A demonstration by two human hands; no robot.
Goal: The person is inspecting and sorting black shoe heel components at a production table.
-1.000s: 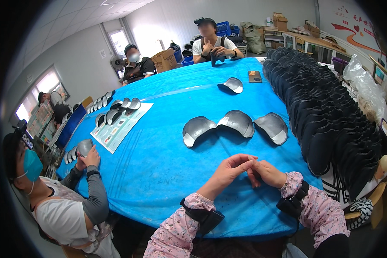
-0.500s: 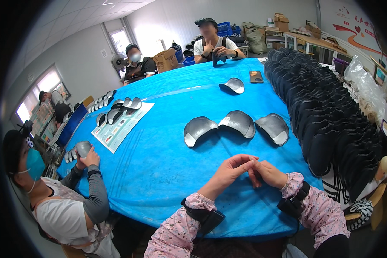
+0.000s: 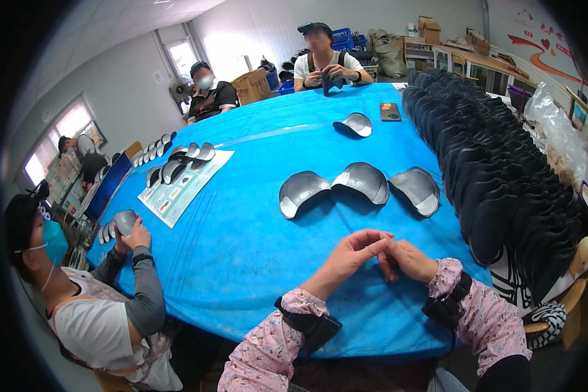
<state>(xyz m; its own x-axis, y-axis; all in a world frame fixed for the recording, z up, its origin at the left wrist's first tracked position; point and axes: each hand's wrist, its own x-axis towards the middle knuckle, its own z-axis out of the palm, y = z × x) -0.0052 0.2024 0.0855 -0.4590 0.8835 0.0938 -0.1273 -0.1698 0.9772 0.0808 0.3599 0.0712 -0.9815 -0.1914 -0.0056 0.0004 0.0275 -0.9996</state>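
My left hand (image 3: 351, 257) and my right hand (image 3: 409, 259) meet just above the near part of the blue-covered table (image 3: 242, 274). Their thumbs and fingertips are pressed together, and whatever may lie between them is hidden. Beyond my hands lies a row of three curved, dark grey shell-like pieces with pale end patches: a left one (image 3: 304, 193), a middle one (image 3: 362, 183) and a right one (image 3: 416, 191). Neither hand touches them. Another such piece (image 3: 354, 125) rests farther back.
Overlapping black sole-shaped pieces (image 3: 503, 189) fill the right side. A dark phone-like rectangle (image 3: 390, 112) lies near their far end. At left, a printed sheet (image 3: 183, 199) carries several shells. A co-worker (image 3: 101, 320) sits close at left, holding a grey shell (image 3: 125, 223); others sit across.
The co-worker across the table has brought a raised hand down from the chin to the dark piece. My hands stay together, almost unmoved.
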